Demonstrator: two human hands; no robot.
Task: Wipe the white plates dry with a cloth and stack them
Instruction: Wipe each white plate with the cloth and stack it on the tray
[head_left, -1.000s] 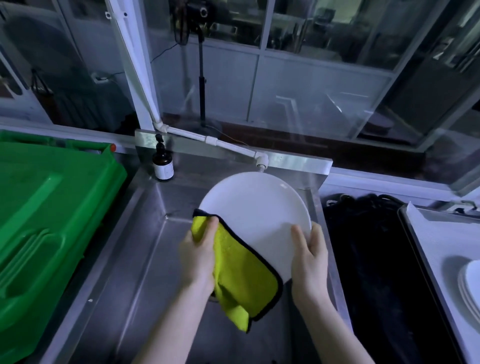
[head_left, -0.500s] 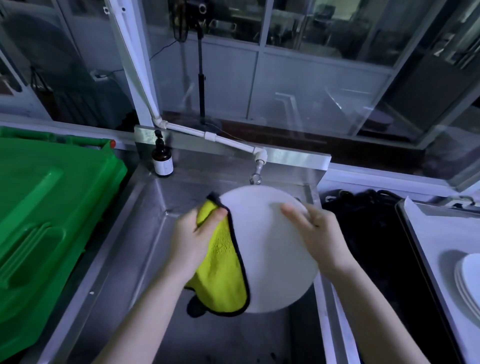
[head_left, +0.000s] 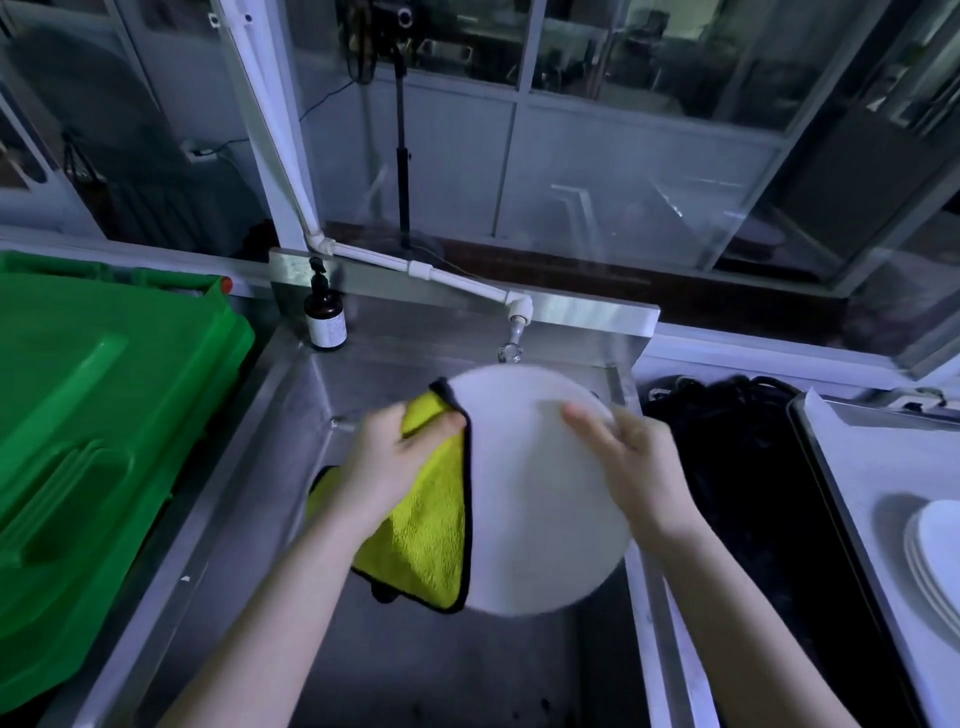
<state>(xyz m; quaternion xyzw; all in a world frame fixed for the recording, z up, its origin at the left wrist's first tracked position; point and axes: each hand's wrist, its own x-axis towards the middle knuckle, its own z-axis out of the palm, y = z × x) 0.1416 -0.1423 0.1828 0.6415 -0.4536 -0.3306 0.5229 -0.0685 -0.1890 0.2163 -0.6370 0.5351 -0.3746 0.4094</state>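
A round white plate (head_left: 535, 499) is held over the steel sink (head_left: 291, 415), its underside turned towards me. My left hand (head_left: 384, 467) grips a yellow cloth with a black edge (head_left: 426, 530) against the plate's left rim, thumb on the near side. My right hand (head_left: 628, 457) holds the plate's right rim, fingers spread over the surface and blurred. A stack of white plates (head_left: 935, 561) lies on the tray at the right edge, partly cut off by the frame.
A green plastic crate (head_left: 93, 441) fills the left. A dark pump bottle (head_left: 324, 317) stands at the sink's back left corner. A white pipe ends in a tap (head_left: 514, 332) just behind the plate. Dark cables (head_left: 737, 467) lie between sink and tray (head_left: 831, 499).
The plate has been turned over from face up to underside up and lowered slightly. The cloth hand shifted from the front lower left to the left rim; my right hand slid across the top.
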